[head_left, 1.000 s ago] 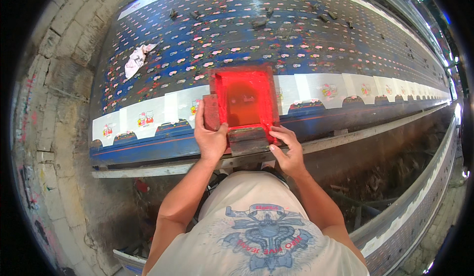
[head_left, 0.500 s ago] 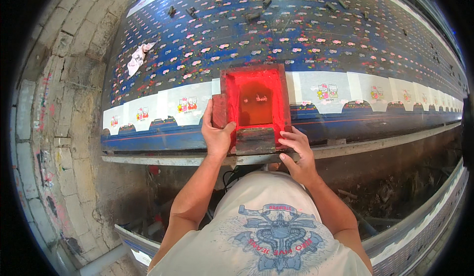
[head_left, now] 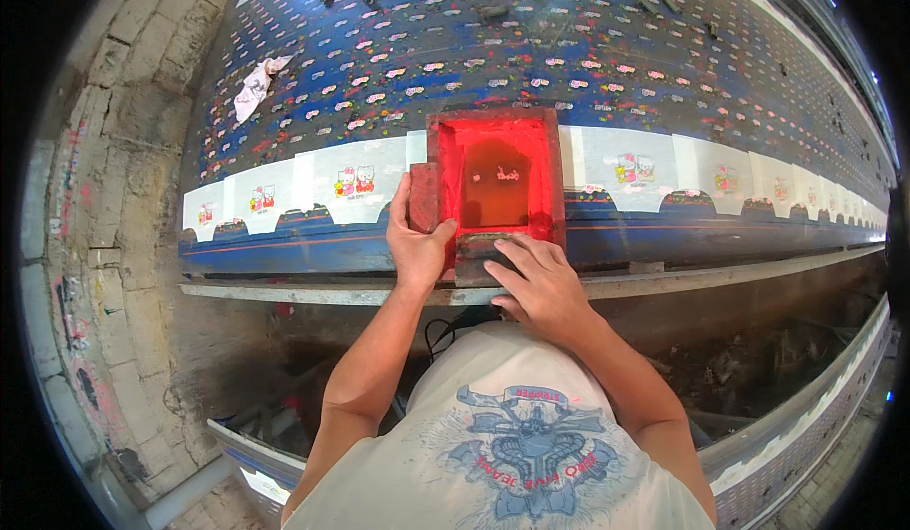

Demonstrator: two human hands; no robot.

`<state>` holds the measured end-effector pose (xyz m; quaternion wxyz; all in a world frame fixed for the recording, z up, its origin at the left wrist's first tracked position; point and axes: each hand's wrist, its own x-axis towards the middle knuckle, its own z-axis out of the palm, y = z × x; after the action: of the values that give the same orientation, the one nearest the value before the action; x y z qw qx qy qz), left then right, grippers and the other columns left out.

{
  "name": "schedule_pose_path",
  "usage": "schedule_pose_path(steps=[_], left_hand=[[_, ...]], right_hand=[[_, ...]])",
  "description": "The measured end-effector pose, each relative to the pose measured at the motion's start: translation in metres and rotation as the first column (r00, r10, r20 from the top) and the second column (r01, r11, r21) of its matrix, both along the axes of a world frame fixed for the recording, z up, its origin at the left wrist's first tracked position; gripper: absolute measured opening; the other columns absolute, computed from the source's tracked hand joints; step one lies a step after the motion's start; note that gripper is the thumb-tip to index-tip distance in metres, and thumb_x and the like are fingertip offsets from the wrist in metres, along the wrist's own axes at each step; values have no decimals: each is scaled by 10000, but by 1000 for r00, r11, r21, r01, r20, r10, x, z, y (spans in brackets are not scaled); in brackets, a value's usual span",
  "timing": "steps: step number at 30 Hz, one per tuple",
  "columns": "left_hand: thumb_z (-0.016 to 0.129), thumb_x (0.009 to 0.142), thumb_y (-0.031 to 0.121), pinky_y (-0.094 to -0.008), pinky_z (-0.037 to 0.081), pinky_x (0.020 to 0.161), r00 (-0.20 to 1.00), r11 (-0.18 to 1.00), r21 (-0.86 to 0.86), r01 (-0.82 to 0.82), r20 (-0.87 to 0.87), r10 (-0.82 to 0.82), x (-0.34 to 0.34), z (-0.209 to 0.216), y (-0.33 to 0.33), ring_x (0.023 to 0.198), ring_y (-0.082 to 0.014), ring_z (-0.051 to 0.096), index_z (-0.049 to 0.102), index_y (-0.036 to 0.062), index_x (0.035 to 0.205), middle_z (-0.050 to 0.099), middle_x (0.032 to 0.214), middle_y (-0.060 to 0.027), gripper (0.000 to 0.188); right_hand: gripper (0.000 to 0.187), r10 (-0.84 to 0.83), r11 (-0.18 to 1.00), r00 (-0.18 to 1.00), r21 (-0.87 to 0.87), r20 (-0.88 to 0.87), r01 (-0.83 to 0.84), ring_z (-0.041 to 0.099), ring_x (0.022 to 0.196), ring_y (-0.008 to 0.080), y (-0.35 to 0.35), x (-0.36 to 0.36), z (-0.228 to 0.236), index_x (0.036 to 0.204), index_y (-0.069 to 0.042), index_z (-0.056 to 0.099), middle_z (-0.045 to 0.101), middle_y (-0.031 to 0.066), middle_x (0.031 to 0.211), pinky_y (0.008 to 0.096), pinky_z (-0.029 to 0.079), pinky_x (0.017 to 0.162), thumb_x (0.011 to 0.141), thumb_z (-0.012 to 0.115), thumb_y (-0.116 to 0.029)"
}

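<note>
A box-like frame (head_left: 556, 179), stained red, lies between the two hands and just beyond them, over the near edge of the table (head_left: 313, 255). Thick red paint (head_left: 454, 193) coats its inner walls, and its floor is a brownish-orange window (head_left: 498, 210) with a small pale motif (head_left: 509, 174) showing in the middle. Across the frame's near end, between the left thumb and the right fingertips, sits a dark block (head_left: 479, 271). The left hand (head_left: 420, 253) is clamped on the frame's left side: its fingers wrap the outer face of a reddish side block (head_left: 424, 193), while the thumb reaches over to the inner left edge. The right hand (head_left: 548, 291) has its fingers parted and loosely bent, the fingertips over the dark block from the right; whether they press on it or only hover, I cannot tell. To the left and right of the grip runs a row of pale sheets (head_left: 313, 189), several bearing coloured cartoon figures, and the frame covers part of that row. Farther off, beyond the grip and to its left, a crumpled pinkish-white cloth (head_left: 254, 92) lies on the table, and small dark pieces (head_left: 495, 12) are scattered well past the frame. A pale rail (head_left: 360, 294) passes just below the hands, on the wearer's side.
</note>
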<state>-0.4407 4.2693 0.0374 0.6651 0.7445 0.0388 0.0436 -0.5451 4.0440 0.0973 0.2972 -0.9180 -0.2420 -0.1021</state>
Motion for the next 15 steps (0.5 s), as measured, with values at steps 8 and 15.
schedule_pose_path(steps=[8, 15], left_hand=[[860, 919, -74, -399, 483, 1278, 998, 998, -68, 18, 53, -14, -2, -14, 1, 1500, -244, 609, 440, -28, 1744, 593, 1676, -177, 927], [723, 1117, 37, -387, 478, 1264, 998, 982, -186, 31, 55, -21, 1, -19, 1, 1486, -224, 616, 485, -22, 1740, 634, 1660, -182, 670]], right_hand=[[486, 132, 941, 987, -303, -91, -153, 727, 1199, 360, -6, 42, 27, 1354, -50, 732, 768, 161, 1265, 501, 568, 1050, 881, 801, -136], [407, 57, 954, 958, -267, -283, -136, 700, 1251, 430, -21, 125, 44, 1380, -35, 728, 783, 199, 1258, 562, 539, 1124, 977, 712, 19]])
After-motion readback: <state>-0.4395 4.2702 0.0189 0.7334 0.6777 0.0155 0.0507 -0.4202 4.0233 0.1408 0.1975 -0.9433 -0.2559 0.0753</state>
